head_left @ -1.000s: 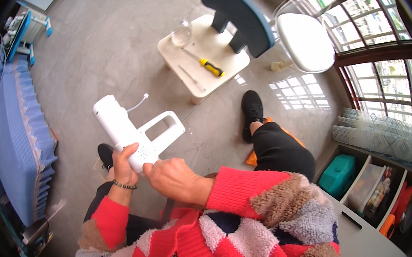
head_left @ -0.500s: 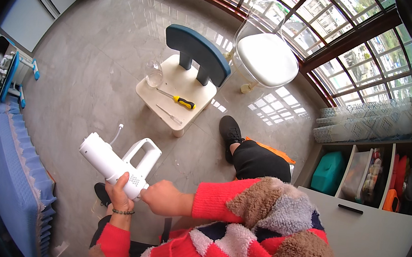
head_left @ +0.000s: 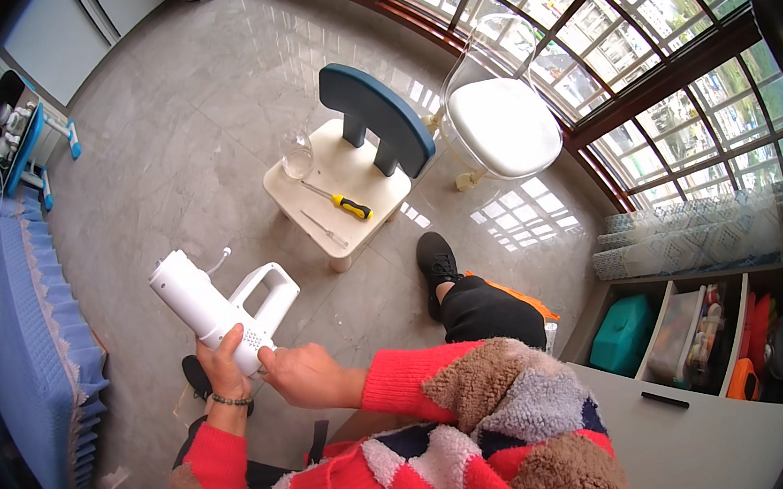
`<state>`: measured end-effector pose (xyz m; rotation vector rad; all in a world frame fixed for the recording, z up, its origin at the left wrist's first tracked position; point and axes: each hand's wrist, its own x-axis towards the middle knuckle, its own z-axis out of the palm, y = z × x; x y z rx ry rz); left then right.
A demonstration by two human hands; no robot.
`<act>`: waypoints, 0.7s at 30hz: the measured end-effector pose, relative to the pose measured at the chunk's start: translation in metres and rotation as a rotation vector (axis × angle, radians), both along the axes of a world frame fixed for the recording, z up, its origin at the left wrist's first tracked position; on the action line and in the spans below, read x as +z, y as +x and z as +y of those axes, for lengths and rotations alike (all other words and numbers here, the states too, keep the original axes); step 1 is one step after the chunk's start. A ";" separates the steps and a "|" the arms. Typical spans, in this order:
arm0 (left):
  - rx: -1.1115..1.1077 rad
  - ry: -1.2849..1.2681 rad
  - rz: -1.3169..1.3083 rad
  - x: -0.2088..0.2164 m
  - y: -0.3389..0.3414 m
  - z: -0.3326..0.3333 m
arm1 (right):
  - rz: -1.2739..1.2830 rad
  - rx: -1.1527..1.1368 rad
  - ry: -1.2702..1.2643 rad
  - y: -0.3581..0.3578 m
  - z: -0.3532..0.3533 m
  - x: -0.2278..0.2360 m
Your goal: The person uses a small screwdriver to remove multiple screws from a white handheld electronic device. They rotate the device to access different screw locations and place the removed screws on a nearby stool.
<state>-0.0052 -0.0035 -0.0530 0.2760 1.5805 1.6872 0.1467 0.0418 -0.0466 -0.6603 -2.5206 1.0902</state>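
Observation:
A white cylindrical appliance (head_left: 191, 293) with a loop handle and a patch of small vent holes slants across my lap. A thin pale tube (head_left: 223, 258) with a small tip sticks up from its side. My left hand (head_left: 226, 370) wraps round the lower, vented end from beneath, thumb on top. Against that same end, my right hand (head_left: 304, 374) is closed with its fingertips at the rim; what it pinches there is hidden. Beyond them, a small cream chair (head_left: 310, 157) with a blue backrest bears a yellow-and-black screwdriver (head_left: 352, 207), a slim clear-handled tool (head_left: 325, 230) and a clear round container (head_left: 296, 157).
A transparent chair with a white seat (head_left: 504, 128) stands by the window. To the right is a cabinet (head_left: 674, 441) with open compartments holding a teal box (head_left: 623, 333) and other items. A blue quilted cover (head_left: 29, 342) lies along the left. Something orange (head_left: 523, 297) is behind my leg.
The view has shifted slightly, so the small chair appears a little lower. Both hands stay at the appliance's lower end, almost unchanged.

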 end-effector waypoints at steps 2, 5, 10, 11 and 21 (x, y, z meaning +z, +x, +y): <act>0.000 0.009 -0.079 -0.001 -0.002 0.001 | -0.023 0.120 0.179 0.005 0.004 0.001; 0.002 0.020 -0.091 -0.001 -0.001 -0.002 | 0.008 0.210 0.332 0.005 0.008 -0.002; -0.007 0.086 0.119 0.005 0.007 -0.003 | 0.048 0.119 0.025 0.002 0.001 -0.014; -0.014 0.068 0.168 0.007 0.008 -0.004 | 0.081 0.048 -0.105 -0.002 -0.002 -0.015; 0.000 0.036 0.073 0.005 0.000 0.005 | -0.011 -0.161 -0.396 -0.014 0.003 -0.004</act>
